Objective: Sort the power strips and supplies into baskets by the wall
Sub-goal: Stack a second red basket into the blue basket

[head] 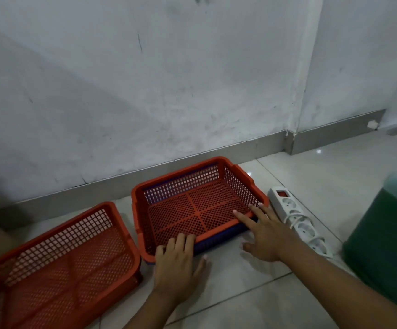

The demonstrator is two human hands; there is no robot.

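Observation:
Two red mesh baskets sit on the tiled floor near the wall. The left basket is empty. The middle basket is nested in a dark blue basket and holds nothing. My left hand rests on the middle basket's near rim, fingers curled over the edge. My right hand lies with fingers spread on its near right corner. A white power strip with a red switch and a coiled white cord lies on the floor just right of that basket.
A green bin stands at the right edge. A grey skirting runs along the white wall behind the baskets, with a corner at the right. Pale floor tiles lie in front of me.

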